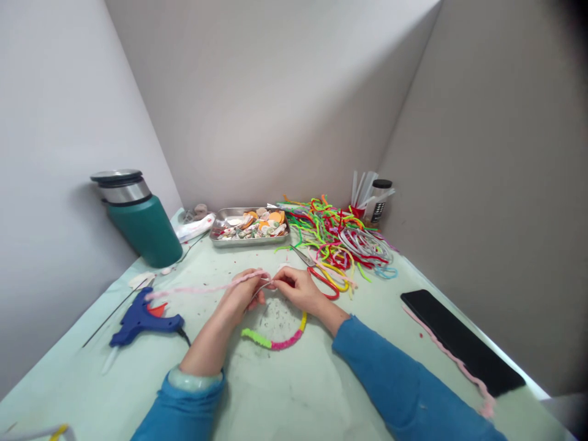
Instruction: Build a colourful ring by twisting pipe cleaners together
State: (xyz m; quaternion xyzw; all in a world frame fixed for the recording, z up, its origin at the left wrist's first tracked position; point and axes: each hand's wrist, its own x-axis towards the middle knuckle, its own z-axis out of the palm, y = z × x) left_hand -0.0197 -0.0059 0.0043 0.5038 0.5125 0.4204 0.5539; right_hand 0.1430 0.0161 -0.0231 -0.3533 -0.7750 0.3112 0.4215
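My left hand (242, 295) is closed around a pink pipe cleaner (202, 289), whose long tail stretches left across the table to the glue gun. A thin whitish strand (260, 290) also curves out of these fingers. Close beside it, my right hand (301, 290) pinches near the pink loop at the fingertips; the exact spot is partly hidden. Below the hands a curved fuzzy strip (280, 345) in green, magenta and yellow lies over the table, its yellow end running up under my right hand. Whether it joins the whitish strand I cannot tell.
A blue glue gun (141, 318) lies left, below a teal bottle (146, 231). At the back are a metal tray (250, 243) of small pieces and a heap of colourful pipe cleaners (321, 226). Scissors (327, 285) lie beyond my right hand; a black phone-like slab (459, 340) rests right.
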